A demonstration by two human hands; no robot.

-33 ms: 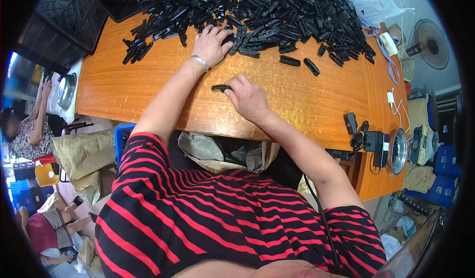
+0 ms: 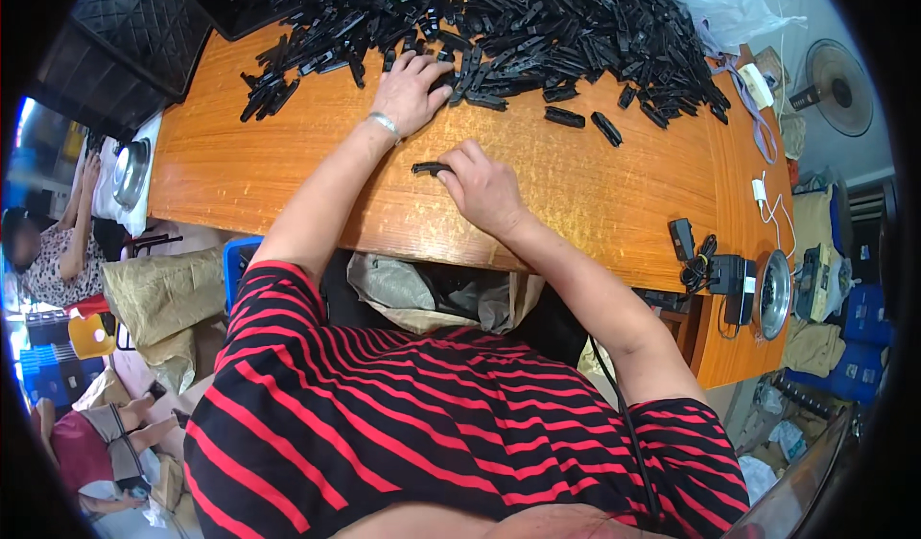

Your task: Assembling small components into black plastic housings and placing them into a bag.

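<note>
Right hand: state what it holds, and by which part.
The right hand pinches a small black plastic piece by its right end, flat on the wooden table.

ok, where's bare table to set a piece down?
Bare wood lies left of the left hand down to the near edge, and right of the right hand toward the chargers. The far side is crowded by the pile of black parts. The right hand holds one black piece.

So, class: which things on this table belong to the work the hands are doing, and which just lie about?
In the work:
- left hand on the pile of black plastic pieces
- right hand touching a single black piece

Lying about:
- black charger and cable
- white plug and cable
- plastic bag
</note>
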